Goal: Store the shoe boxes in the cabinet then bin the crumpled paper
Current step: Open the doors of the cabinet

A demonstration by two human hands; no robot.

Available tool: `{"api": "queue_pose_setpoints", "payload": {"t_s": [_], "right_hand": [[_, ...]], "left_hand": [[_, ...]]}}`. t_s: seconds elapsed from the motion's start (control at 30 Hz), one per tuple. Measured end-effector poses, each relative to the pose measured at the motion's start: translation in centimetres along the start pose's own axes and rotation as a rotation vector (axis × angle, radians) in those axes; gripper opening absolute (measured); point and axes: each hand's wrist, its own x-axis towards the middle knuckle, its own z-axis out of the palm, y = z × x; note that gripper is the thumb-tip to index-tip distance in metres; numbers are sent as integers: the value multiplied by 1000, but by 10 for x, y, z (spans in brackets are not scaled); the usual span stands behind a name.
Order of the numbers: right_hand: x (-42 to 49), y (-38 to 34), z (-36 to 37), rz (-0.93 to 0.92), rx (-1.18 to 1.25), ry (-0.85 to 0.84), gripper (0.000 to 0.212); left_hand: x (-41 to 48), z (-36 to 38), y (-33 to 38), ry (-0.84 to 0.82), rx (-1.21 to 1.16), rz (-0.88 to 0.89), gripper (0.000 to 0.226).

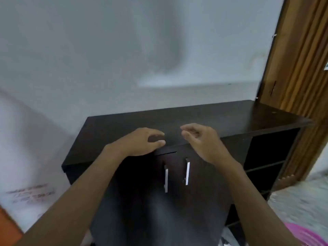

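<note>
Cabinet [213, 118] of dark wood stands against the white wall [88, 50], its left end with bare wall beside it and its flat top bare up to the back edge. Over the top's front edge the left hand [142, 141] is spread, fingers loosely bent, thumb out, holding nothing; whether it touches the wood I cannot tell. Below, two doors meet at the middle, the left handle [166, 178] and right handle [186, 173] just beside each other. The right hand [204, 141] hangs near the left, fingers loosely curled, nothing in it. Further right are open shelves [262, 166], then a wooden door frame [298, 68] close against the cabinet's end, with pale floor [301, 201] in front
</note>
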Motion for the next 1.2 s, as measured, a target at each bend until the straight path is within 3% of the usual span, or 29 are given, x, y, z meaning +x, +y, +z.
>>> {"api": "queue_pose_setpoints", "payload": {"t_s": [0.1, 0.23, 0.4, 0.77, 1.0, 1.2], "right_hand": [[-28, 20, 25, 68, 48, 68, 16], [-52, 39, 57, 147, -43, -15, 39], [-57, 49, 88, 202, 99, 14, 52], [-45, 14, 136, 562, 518, 463, 35], [-33, 4, 144, 650, 466, 542, 26], [-30, 0, 145, 655, 579, 543, 24]], "left_hand": [[-8, 25, -5, 0, 32, -36, 45], [-11, 37, -12, 85, -5, -75, 36], [-11, 41, -13, 138, -28, -78, 33], [-11, 36, -12, 50, -34, -64, 37], [-8, 33, -16, 12, -31, -4, 39], [-5, 36, -22, 19, -25, 61, 38]]}}
